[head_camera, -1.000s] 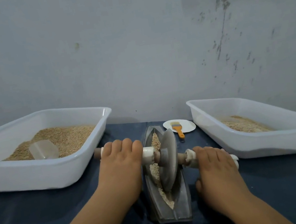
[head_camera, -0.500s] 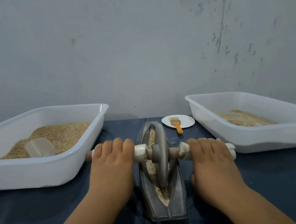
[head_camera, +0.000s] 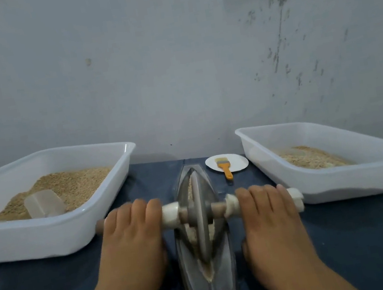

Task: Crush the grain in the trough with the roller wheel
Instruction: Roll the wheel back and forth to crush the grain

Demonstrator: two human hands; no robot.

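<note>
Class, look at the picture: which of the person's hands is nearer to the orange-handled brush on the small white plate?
The right hand. It rests on the roller's axle just in front of the brush. The left hand rests on the axle's other end, beyond the roller wheel.

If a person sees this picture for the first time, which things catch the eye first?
In the middle, the left hand and right hand press on the axle of a grey roller wheel standing in a narrow trough. White tubs of grain sit at the left and right; an orange-handled brush lies behind.
</note>
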